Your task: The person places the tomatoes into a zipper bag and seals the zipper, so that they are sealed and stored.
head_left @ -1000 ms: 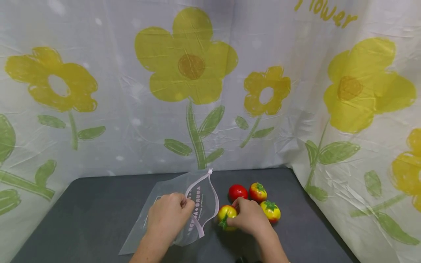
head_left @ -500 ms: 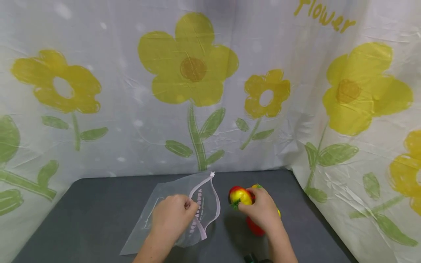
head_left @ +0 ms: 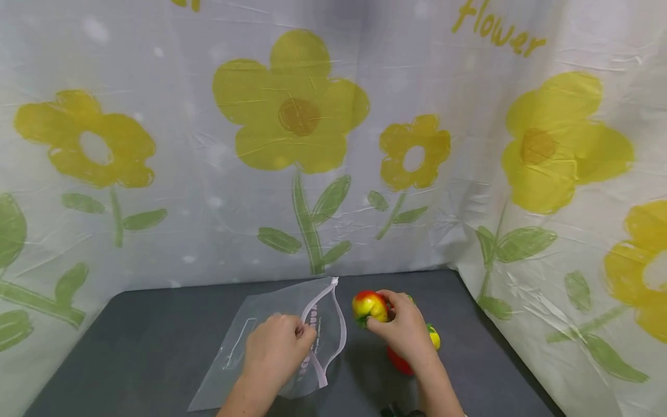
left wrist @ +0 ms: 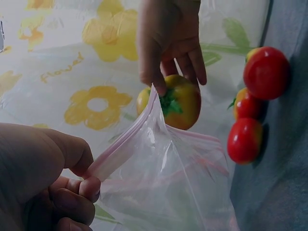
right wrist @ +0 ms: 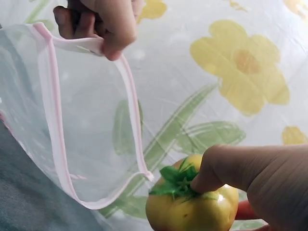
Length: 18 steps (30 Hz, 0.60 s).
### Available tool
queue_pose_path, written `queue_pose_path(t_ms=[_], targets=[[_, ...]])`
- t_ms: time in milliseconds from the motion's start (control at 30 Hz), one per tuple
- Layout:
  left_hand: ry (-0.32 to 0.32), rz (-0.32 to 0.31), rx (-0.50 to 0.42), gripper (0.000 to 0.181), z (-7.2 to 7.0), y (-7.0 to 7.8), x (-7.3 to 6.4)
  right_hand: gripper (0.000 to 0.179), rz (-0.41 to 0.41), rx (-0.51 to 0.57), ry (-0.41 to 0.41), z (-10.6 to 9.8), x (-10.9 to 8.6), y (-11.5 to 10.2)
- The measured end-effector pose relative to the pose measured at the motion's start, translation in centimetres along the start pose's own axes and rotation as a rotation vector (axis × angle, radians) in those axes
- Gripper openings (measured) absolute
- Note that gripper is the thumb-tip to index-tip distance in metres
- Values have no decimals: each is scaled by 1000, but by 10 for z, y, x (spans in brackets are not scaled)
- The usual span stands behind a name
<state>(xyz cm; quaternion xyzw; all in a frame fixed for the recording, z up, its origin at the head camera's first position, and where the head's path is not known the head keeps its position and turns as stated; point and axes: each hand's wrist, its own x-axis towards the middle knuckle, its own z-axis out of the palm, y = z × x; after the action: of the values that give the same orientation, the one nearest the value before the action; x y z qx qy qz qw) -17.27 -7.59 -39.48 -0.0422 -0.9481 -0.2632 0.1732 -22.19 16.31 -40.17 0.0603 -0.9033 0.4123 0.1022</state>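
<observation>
My left hand (head_left: pixel 276 353) pinches the edge of a clear zip bag (head_left: pixel 242 324) with a pale pink rim. In the right wrist view the bag's mouth gapes, its rim (right wrist: pixel 53 115) spread apart. My right hand (head_left: pixel 405 327) holds a yellow-and-red tomato (head_left: pixel 369 307) with green leaves, just right of the bag's mouth. The right thumb lies on the leaves of this tomato (right wrist: pixel 192 207) in the right wrist view. In the left wrist view it appears behind the bag's rim; I cannot tell whether they touch.
A red tomato (head_left: pixel 398 362) and a yellow one (head_left: pixel 433 336) lie around my right wrist, partly hidden. Three tomatoes, one a large red one (left wrist: pixel 267 72), show in the left wrist view. A dark object (head_left: pixel 401 411) sits at the front edge. A flowered curtain (head_left: pixel 208 174) hangs behind the table.
My right hand has lifted the tomato and moved it slightly left, towards the bag. A red tomato now shows beside the right wrist. The left hand keeps its hold on the bag.
</observation>
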Motion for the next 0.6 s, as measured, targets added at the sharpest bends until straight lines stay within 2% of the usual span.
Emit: queue_pose_path(t_ms=[200, 467, 600], targets=[[-15, -6, 4, 39, 0, 0, -1, 54, -7, 26, -45, 10, 1, -1], [-26, -1, 12, 40, -2, 1, 0, 56, 7, 59, -57, 25, -2, -10], [-31, 7, 17, 39, -1, 1, -1, 53, -9, 44, -87, 34, -5, -12]])
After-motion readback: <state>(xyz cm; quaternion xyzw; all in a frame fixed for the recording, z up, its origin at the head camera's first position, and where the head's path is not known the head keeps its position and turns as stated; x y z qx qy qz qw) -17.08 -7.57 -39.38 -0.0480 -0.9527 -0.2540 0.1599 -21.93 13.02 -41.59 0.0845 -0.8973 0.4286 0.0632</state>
